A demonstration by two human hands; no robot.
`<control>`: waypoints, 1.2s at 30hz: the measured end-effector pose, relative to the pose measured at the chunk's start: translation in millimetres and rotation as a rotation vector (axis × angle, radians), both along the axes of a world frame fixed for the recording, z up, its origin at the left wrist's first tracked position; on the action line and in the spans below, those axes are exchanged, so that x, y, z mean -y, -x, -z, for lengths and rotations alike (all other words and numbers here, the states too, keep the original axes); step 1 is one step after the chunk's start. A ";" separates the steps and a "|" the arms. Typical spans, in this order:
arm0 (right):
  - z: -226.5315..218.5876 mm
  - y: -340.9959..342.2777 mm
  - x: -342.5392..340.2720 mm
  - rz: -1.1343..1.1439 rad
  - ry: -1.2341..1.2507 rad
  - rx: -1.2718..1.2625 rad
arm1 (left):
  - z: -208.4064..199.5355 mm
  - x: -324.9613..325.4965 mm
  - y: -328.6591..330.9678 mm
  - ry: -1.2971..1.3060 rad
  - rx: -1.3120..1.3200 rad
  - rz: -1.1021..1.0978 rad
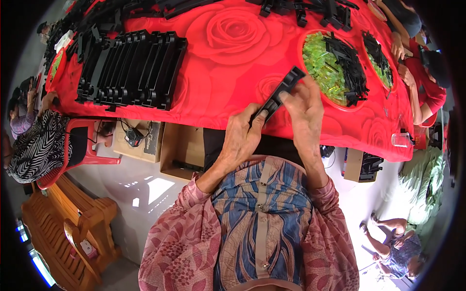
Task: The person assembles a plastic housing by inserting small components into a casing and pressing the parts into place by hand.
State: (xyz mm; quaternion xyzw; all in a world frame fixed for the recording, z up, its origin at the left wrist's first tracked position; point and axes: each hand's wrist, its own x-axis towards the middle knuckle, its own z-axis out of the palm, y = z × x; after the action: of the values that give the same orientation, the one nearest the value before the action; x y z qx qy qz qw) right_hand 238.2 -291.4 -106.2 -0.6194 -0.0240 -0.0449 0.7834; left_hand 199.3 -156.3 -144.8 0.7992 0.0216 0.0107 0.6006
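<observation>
Above the table's near edge, both my hands hold a long black plastic part [292,76], tilted with its far end up to the right. My left hand [241,130] grips the lower end, thumb laid along it. The fingers of my right hand [307,107] close round the upper end, its thumb pressed on the part; whether a small piece is under that thumb is hidden. Just beyond my right hand stands a round red tray [302,60] holding yellow-green clear pieces [320,63] and thin black strips [347,68]. To the left lies a row of similar black parts [131,70].
The table wears a red rose-patterned cloth [223,63]. More black parts [310,12] lie along its far side. Below the near edge are cardboard boxes [182,148]. A red chair [82,145] and wooden bench [63,233] stand left. Other people [429,82] sit around.
</observation>
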 end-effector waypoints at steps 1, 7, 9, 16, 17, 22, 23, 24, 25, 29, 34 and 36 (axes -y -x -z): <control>-5.9 -1.5 2.0 0.028 0.051 -0.021 | -2.1 -2.9 0.1 0.055 -0.032 0.038; -20.2 -11.8 40.7 -0.212 0.646 0.108 | -5.2 -34.6 -4.5 -0.034 -0.131 0.370; -27.0 -11.4 46.4 -0.428 0.781 0.066 | -2.9 -44.1 -1.9 -0.052 -0.131 0.434; -24.5 -9.4 43.4 -0.858 1.070 -0.179 | -2.0 -49.9 12.4 -0.154 -0.209 0.585; -22.5 -7.9 42.3 -0.866 1.069 -0.186 | -3.3 -48.0 15.1 -0.169 -0.199 0.560; -13.9 -5.1 33.5 -0.733 1.141 -0.110 | 1.3 -46.7 21.1 -0.297 -0.148 0.502; -13.9 -5.0 32.6 -0.737 1.142 -0.113 | 0.3 -45.9 21.1 -0.274 -0.170 0.481; -15.0 -5.7 31.2 -0.730 1.167 -0.112 | 0.0 -45.6 21.5 -0.251 -0.191 0.457; -16.6 -6.2 29.7 -0.723 1.193 -0.111 | 1.4 -45.6 22.2 -0.248 -0.193 0.452; -26.4 -5.9 21.5 -0.720 1.255 -0.131 | 10.0 -43.9 25.2 -0.219 -0.116 0.365; -11.8 -0.7 22.7 -0.622 1.228 0.068 | 2.7 -44.0 23.1 -0.182 -0.227 0.335; -13.0 -2.7 21.4 -0.659 1.230 0.004 | 7.2 -43.8 23.4 -0.142 -0.270 0.326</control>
State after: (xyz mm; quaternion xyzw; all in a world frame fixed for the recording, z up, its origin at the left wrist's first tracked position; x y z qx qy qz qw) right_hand 240.9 -312.8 -93.2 -0.9110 -0.2330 0.2157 0.2633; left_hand 175.9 -112.5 -152.0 0.8266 -0.0282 -0.1921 0.5283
